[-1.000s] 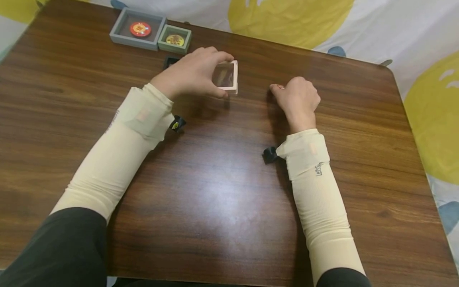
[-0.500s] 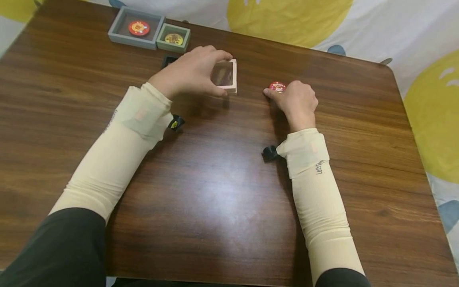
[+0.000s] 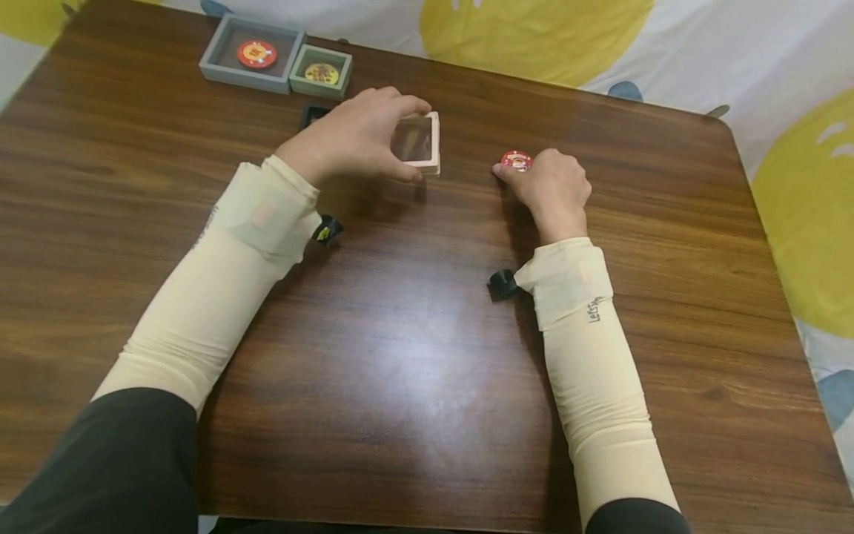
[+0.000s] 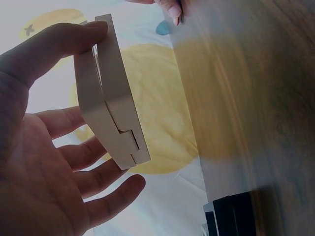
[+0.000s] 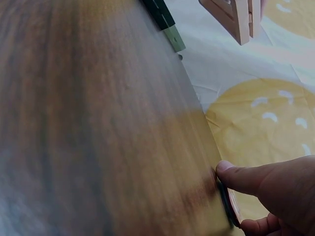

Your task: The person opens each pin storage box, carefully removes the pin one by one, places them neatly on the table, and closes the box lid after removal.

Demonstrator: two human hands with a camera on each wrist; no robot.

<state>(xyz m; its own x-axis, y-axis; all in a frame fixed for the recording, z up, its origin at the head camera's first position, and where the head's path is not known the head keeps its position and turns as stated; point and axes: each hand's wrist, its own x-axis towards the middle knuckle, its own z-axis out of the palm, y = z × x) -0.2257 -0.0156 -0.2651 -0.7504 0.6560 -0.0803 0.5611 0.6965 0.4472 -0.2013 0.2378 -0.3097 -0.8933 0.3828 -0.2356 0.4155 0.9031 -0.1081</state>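
Observation:
My left hand (image 3: 360, 132) holds a small pale pink box (image 3: 434, 145) with a see-through window, gripped between thumb and fingers above the table. Seen from the left wrist, the box (image 4: 115, 93) shows its side, with a thin gap between two halves and a stepped notch. My right hand (image 3: 555, 184) pinches a red round chip (image 3: 517, 159) with light markings, thumb on its near left edge. In the right wrist view the chip (image 5: 233, 201) appears nearly edge-on at the tabletop, between thumb and a fingertip. Whether it fully touches the wood, I cannot tell.
At the back left stand a grey-blue box (image 3: 215, 67) holding a red disc (image 3: 256, 53) and a smaller green box (image 3: 317, 90) holding a yellow disc (image 3: 322, 73). A black box (image 3: 310, 116) is partly hidden behind my left hand. A patterned cloth (image 3: 534, 41) hangs behind the table.
My right hand has tipped the red chip, so its printed face now shows; earlier it was mostly hidden by the fingers. My left hand and the pink box have stayed nearly still.

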